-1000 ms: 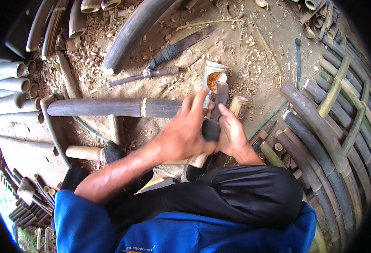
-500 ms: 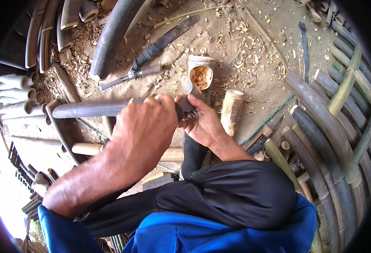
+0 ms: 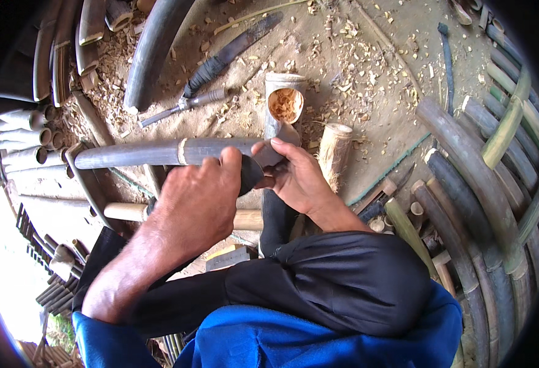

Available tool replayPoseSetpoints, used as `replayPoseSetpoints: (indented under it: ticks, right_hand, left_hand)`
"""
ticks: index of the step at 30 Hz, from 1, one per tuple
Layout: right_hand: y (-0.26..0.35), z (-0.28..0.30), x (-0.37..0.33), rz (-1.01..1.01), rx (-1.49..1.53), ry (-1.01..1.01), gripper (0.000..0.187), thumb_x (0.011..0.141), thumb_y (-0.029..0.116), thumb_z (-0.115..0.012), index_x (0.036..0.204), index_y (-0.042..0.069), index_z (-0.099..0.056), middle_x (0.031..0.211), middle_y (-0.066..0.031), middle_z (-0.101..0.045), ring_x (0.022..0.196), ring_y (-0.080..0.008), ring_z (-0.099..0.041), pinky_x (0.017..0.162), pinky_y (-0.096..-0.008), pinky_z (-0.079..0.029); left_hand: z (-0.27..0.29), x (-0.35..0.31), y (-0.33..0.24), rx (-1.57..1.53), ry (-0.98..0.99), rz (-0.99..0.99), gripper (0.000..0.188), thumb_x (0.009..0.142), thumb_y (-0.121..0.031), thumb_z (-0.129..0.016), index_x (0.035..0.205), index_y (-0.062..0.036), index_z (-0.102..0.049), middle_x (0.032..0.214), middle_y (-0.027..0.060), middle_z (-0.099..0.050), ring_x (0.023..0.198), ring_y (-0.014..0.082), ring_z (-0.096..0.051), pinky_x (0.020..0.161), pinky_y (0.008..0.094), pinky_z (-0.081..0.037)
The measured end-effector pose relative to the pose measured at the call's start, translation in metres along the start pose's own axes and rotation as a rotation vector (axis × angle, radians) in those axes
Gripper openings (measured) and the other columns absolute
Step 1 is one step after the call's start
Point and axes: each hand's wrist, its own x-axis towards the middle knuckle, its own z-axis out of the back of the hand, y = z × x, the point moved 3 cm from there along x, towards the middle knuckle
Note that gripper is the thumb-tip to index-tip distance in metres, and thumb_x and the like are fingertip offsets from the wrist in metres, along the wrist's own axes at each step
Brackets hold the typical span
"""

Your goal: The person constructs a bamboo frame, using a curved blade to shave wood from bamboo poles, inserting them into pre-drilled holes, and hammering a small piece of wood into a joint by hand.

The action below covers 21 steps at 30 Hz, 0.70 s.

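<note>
My left hand (image 3: 199, 193) is closed around the black wrapped handle (image 3: 250, 176) of a knife. Its broad dark blade (image 3: 274, 154) points up and to the right, against the bamboo tube (image 3: 286, 81). The fingers of my right hand (image 3: 300, 178) pinch the blade, thumb on top. That tube has an oval opening filled with pale shavings (image 3: 286, 105), just beyond the blade tip. Behind my left hand a dark bamboo pole (image 3: 128, 156) runs crosswise, its right end partly hidden by the hands. The blade's edge is hard to make out.
Beyond lie a machete (image 3: 220, 59) with a wrapped handle and a chisel-like tool (image 3: 180, 107). A short fibrous bamboo piece (image 3: 335, 150) stands right of my hands. Bamboo poles (image 3: 478, 178) crowd the right side. Wood chips (image 3: 367, 76) litter the ground.
My left hand has moved slightly down and left and tilted, with the knife handle now angled lower. More of the dark pole shows. My right hand keeps its pinch; the whole view has shifted a little.
</note>
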Motion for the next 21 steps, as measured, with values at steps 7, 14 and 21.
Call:
replayPoseSetpoints:
  ticks: [7, 14, 21]
  right_hand:
    - [-0.002, 0.001, 0.004, 0.017, 0.084, -0.028, 0.035, 0.103, 0.029, -0.050, 0.110, -0.001, -0.066, 0.092, -0.0076, -0.068, 0.080, -0.0172, -0.068, 0.067, -0.0427, -0.063]
    - [0.026, -0.001, -0.007, 0.004, -0.234, -0.131, 0.032, 0.099, 0.028, -0.051, 0.099, 0.000, -0.068, 0.088, -0.0107, -0.070, 0.069, -0.0221, -0.069, 0.057, -0.0382, -0.060]
    - [0.063, 0.033, -0.001, 0.011, -0.664, -0.183, 0.035, 0.095, 0.033, -0.054, 0.085, 0.003, -0.069, 0.072, -0.0073, -0.068, 0.058, -0.0148, -0.062, 0.045, -0.0261, -0.043]
  left_hand:
    - [0.031, 0.013, -0.011, -0.034, 0.125, -0.057, 0.025, 0.079, -0.001, -0.059, 0.098, 0.0077, -0.046, 0.077, 0.0251, -0.064, 0.076, 0.0423, -0.069, 0.070, 0.0495, -0.055]
    - [-0.011, 0.017, -0.010, -0.305, 0.207, 0.093, 0.030, 0.081, -0.006, -0.055, 0.103, 0.0093, -0.041, 0.081, 0.0330, -0.064, 0.083, 0.0495, -0.067, 0.080, 0.0569, -0.052]
    - [-0.090, 0.031, -0.069, -0.739, -0.095, 0.216, 0.046, 0.084, -0.014, -0.060, 0.109, 0.0108, -0.031, 0.072, 0.0317, -0.063, 0.069, 0.0488, -0.067, 0.066, 0.0560, -0.055]
